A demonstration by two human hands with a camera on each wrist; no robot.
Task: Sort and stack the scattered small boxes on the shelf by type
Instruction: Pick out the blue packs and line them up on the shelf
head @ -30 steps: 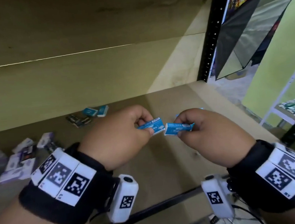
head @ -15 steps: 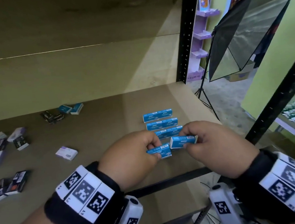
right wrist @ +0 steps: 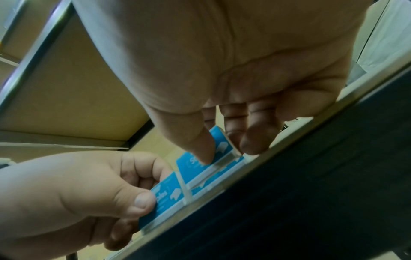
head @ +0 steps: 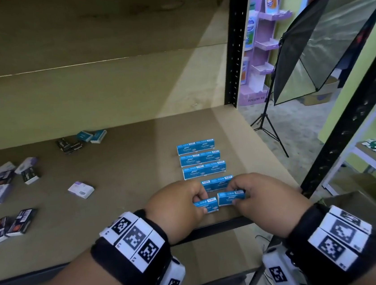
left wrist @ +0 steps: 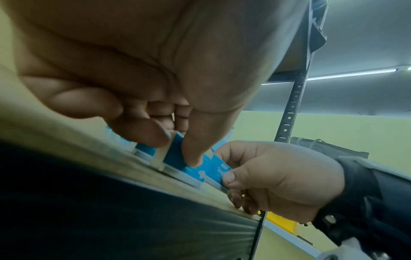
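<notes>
Two small blue staples boxes sit side by side at the shelf's front edge. My left hand point(head: 199, 202) pinches the left box point(head: 207, 206) between thumb and fingers. My right hand point(head: 237, 195) pinches the right box point(head: 229, 197). Both boxes touch the shelf board point(head: 130, 195) in the wrist views, the left box point(left wrist: 175, 155) and the right box point(right wrist: 219, 149). Behind them stand a single blue box point(head: 217, 182) and three rows of blue boxes point(head: 200, 158). My palms hide the far ends of the held boxes.
Purple-white boxes point(head: 81, 189) and black boxes point(head: 11, 224) lie scattered at the left. Two more blue boxes point(head: 91, 135) and black ones point(head: 69, 145) lie by the back wall. A black upright point(head: 236, 38) bounds the shelf at the right; a softbox stand point(head: 325, 40) stands beyond.
Both hands have come down and toward me with their blue boxes, from mid-air to the shelf board in front of the blue rows.
</notes>
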